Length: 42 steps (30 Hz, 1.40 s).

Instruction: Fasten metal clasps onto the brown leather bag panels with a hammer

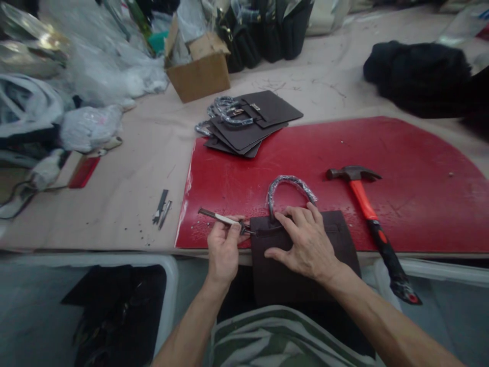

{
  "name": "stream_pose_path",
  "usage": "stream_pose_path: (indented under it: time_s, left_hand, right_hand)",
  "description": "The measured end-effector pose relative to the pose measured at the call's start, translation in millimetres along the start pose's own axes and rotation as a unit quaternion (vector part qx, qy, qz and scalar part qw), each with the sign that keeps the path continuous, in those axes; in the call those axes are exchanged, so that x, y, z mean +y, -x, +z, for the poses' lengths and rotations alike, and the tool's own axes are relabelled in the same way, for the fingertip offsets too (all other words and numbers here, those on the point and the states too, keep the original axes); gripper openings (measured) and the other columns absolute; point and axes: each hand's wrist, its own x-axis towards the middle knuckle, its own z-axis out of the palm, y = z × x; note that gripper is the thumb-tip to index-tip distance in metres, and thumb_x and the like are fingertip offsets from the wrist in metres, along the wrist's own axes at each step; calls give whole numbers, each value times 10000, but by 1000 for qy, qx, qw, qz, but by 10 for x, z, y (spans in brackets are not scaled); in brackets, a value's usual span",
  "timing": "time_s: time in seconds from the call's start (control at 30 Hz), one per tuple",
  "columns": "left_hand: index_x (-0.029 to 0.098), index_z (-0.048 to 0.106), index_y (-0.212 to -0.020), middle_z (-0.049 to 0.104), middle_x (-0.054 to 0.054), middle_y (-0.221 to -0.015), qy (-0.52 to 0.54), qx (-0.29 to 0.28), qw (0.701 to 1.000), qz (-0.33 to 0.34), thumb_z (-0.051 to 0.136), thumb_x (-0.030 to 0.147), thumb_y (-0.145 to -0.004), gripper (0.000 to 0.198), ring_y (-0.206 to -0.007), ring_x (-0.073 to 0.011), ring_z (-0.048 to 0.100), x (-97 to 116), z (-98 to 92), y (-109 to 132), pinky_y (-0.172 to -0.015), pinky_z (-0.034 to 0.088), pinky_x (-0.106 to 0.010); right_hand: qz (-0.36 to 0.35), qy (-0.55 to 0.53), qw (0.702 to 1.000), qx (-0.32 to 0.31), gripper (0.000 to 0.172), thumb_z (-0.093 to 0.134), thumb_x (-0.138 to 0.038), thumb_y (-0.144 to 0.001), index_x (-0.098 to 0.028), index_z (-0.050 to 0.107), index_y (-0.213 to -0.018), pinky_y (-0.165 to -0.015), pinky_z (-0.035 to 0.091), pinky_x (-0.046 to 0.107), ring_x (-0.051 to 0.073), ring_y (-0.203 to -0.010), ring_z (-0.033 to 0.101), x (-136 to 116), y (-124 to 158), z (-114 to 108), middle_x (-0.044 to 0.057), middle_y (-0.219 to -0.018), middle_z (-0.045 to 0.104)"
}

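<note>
A dark brown bag panel (301,275) lies partly on the red board and hangs over the table's front edge. Its plastic-wrapped handle (290,179) arches away from me. My left hand (224,247) is closed around a slim metal tool (219,217), beside the panel's upper left corner; a small metal end touches or nearly touches the strap there. Spread over the panel, my right hand (305,242) rests with its thumb apart and fingertips near the base of the handle. What lies under its palm is hidden.
A hammer (367,204) with a red and black grip lies right of the panel. Stacked panels (263,114) sit at the board's (420,178) back edge. Small metal tools (162,209) are on the left, a cardboard box (202,76) behind. Bins (171,285) stand below the table edge.
</note>
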Motion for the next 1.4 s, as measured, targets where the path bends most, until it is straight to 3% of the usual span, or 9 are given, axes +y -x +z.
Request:
stream_pose_path:
  time_s: [0.23, 0.4, 0.5, 0.83, 1.0, 1.4]
  left_hand:
    - [152, 634, -1047, 717, -74, -958, 4, 3, 999, 37, 683, 426, -886, 322, -836, -191, 717, -50, -103, 210, -748, 614, -315]
    - [153, 657, -1054, 722, -99, -1054, -40, 16, 993, 113, 682, 415, -890, 310, -948, -200, 708, -53, -209, 317, -933, 555, -339]
    - [155, 672, -1049, 718, -106, -1093, -63, 1, 987, 148, 673, 391, -900, 279, -1009, -220, 696, -30, -249, 343, -979, 530, -363]
    - [190, 664, -997, 708, -90, -1084, -101, -36, 966, 237, 644, 297, -921, 132, -1054, -242, 673, -92, -247, 288, -990, 518, -416]
    - [208, 652, -1028, 702, -84, -1106, -114, -47, 958, 258, 612, 238, -936, 105, -1060, -247, 671, -146, -205, 281, -987, 522, -449]
    - [234, 645, -1107, 711, -82, -1121, -132, -124, 941, 287, 614, 160, -921, 203, -1067, -253, 675, -125, -182, 188, -967, 552, -475]
  right_hand:
    - [14, 10, 1000, 12, 779, 726, -706, -734, -157, 587, -1267, -1149, 217, 562, 329, -1149, 516, -99, 105, -7, 143, -1213, 588]
    - [-15, -15, 1000, 16, 835, 743, -619, -768, -134, 486, -1397, -1014, 381, 491, 328, -1097, 505, -106, 104, -22, 165, -1241, 562]
    - [-7, -25, 1000, -9, 764, 795, -554, -741, -183, 545, -1361, -973, 393, 468, 324, -1094, 498, -120, 73, -37, 143, -1240, 558]
    - [18, -9, 999, -26, 737, 842, -576, -653, -267, 624, -1286, -1083, 271, 557, 329, -1109, 476, -180, 20, -18, 112, -1182, 544]
    - [47, 9, 998, -30, 654, 858, -531, -625, -261, 668, -1189, -1054, 314, 551, 333, -1046, 471, -243, -27, 42, 113, -1132, 552]
    - [39, -2, 999, -24, 605, 814, -499, -678, -253, 655, -1207, -1044, 321, 527, 326, -1030, 475, -227, 4, 110, 120, -1109, 544]
